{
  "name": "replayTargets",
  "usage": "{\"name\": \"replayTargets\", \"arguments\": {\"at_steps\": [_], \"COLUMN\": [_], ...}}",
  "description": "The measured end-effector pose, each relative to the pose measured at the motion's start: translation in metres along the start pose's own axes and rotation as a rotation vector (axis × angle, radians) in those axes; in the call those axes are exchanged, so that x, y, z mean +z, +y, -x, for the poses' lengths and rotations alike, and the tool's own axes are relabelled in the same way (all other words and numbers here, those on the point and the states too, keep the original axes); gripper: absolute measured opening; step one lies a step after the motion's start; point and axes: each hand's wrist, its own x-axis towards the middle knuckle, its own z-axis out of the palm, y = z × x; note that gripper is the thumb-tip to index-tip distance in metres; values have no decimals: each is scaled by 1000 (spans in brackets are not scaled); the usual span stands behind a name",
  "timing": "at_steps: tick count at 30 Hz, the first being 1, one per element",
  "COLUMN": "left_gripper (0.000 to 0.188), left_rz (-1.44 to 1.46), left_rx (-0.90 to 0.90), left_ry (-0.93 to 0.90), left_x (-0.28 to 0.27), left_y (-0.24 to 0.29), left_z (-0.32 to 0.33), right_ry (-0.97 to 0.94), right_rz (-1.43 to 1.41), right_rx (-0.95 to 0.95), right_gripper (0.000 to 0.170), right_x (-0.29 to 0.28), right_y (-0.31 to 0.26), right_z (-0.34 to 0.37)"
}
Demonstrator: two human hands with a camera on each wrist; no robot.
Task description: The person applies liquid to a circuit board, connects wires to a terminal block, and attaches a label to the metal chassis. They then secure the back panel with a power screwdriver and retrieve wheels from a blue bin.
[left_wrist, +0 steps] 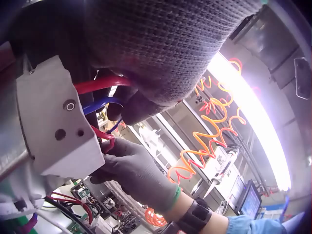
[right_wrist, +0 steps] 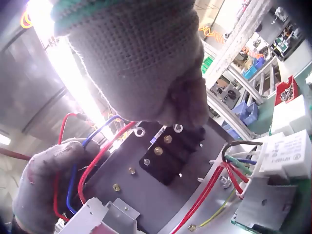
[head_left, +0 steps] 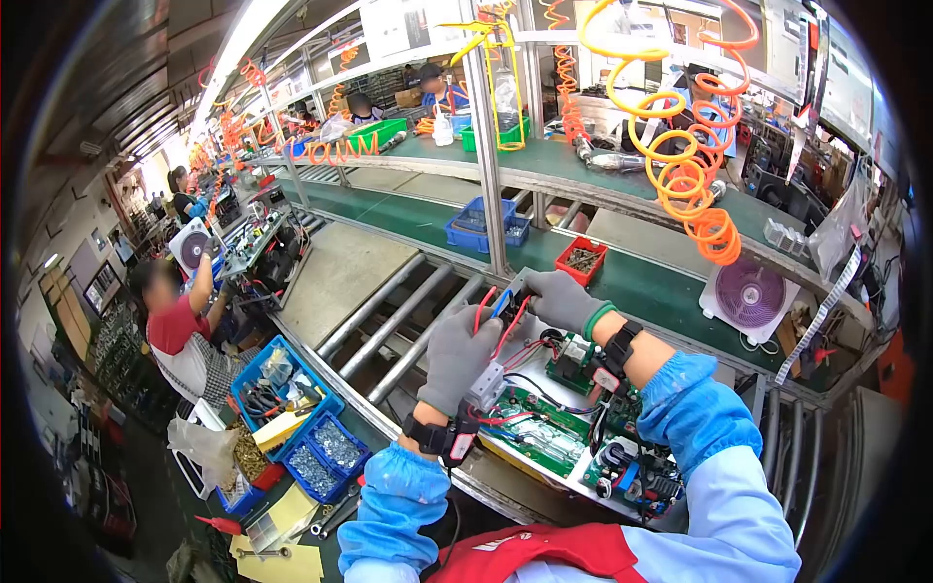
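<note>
In the head view, my gloved left hand [head_left: 455, 360] is at the left of an upright panel, its fingers curled round red and blue wires [left_wrist: 100, 85]. My gloved right hand [head_left: 567, 301] is at the panel's top, fingers bent, pinching a red wire [right_wrist: 105, 158] near its end. Ring terminals [right_wrist: 139, 132] show just below those fingers in the right wrist view. Close by, a black terminal block [right_wrist: 168, 158] with brass-coloured screws is fixed to the dark grey panel [right_wrist: 131, 183]. The right fingertips are partly hidden. Below the hands lies an open chassis with green circuit boards [head_left: 539, 442].
Metal rollers [head_left: 398, 330] run left of the chassis. A red bin of screws [head_left: 581, 260] and blue bins [head_left: 486, 225] stand behind. Blue trays of hardware [head_left: 326, 454] sit at left. Orange coiled hoses [head_left: 695, 165] hang overhead. Another person [head_left: 180, 321] works at far left.
</note>
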Motion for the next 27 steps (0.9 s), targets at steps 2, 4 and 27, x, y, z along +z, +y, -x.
{"name": "replayTargets", "arguments": {"at_steps": [2,4,27], "left_gripper": [28,27,26], "left_rz": [-9,-16,-216], "left_rx": [14,-17,2], "left_ry": [4,-4,-101], "left_x": [-1,-1,10], "left_y": [2,5,-9], "left_z": [1,1,-11], "right_ry": [34,61,24], "right_rz": [-6,-16,-363], "right_rx": [-13,-19,177], "right_gripper": [25,24,34], "right_x": [3,4,13], "right_y": [0,1,-5], "right_z": [0,2,18]}}
